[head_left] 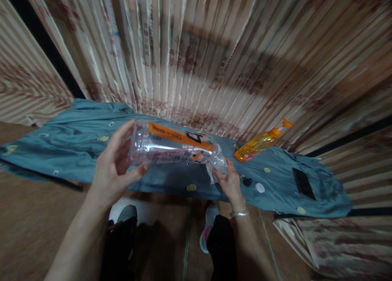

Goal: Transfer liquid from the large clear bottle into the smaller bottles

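Observation:
A clear plastic bottle (174, 148) with an orange and black printed label lies nearly level in the air over the cloth-covered table. My left hand (112, 162) grips its wide base at the left, thumb below and fingers behind. At the narrow end, my right hand (229, 181) is closed around the neck. A pale, see-through crumpled piece (212, 174) hangs there beside the right fingers; whether it is film or a wipe I cannot tell. Just right of that hand, a small black object (247, 182) and a white round disc (260, 187) rest on the cloth.
The teal patterned cloth (171, 186) covers a long narrow table. An orange pump bottle (257, 145) lies tilted toward the back right. A black phone (304, 184) is near the right end. Behind hangs a pleated striped curtain (190, 60), with dark poles on both sides.

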Available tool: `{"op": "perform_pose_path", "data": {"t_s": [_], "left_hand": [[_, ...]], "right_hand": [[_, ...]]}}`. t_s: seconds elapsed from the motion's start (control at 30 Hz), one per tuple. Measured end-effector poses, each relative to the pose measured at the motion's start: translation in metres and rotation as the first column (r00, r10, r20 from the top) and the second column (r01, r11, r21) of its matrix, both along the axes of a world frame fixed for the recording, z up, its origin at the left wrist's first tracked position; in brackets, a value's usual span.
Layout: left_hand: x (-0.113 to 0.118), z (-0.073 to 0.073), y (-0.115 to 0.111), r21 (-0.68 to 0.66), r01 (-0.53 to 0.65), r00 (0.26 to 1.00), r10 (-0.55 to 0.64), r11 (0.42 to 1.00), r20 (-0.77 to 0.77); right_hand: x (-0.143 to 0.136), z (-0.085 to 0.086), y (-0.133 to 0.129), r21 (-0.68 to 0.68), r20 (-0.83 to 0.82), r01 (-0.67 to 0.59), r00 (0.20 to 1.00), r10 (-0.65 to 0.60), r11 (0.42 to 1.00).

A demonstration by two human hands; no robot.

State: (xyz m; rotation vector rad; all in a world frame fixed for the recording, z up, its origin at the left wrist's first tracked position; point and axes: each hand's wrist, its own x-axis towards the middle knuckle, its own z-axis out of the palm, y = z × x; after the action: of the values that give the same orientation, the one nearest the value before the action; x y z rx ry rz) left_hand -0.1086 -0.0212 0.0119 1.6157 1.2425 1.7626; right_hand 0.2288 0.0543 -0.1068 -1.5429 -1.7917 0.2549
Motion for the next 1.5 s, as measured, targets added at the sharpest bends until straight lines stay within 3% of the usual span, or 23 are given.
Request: {"op": "perform_pose_path", "data": {"t_s": [1.23, 1.5], "left_hand": [[-0.0057, -0.0008, 0.001, 0.011, 0.024, 0.997, -0.023, 1.0, -0.074], [-0.0035, -0.0008, 0.0014, 0.011, 0.034, 0.999, -0.033, 0.999, -0.018]], "right_hand": [[-0.0019, 0.0046, -0.0007, -0.024, -0.012, 0.015, 1.0, -0.015, 1.0], [-0.0003, 0.0032, -0.0004, -0.014, -0.008, -0.008, 1.0, 0.008, 1.0]]}}
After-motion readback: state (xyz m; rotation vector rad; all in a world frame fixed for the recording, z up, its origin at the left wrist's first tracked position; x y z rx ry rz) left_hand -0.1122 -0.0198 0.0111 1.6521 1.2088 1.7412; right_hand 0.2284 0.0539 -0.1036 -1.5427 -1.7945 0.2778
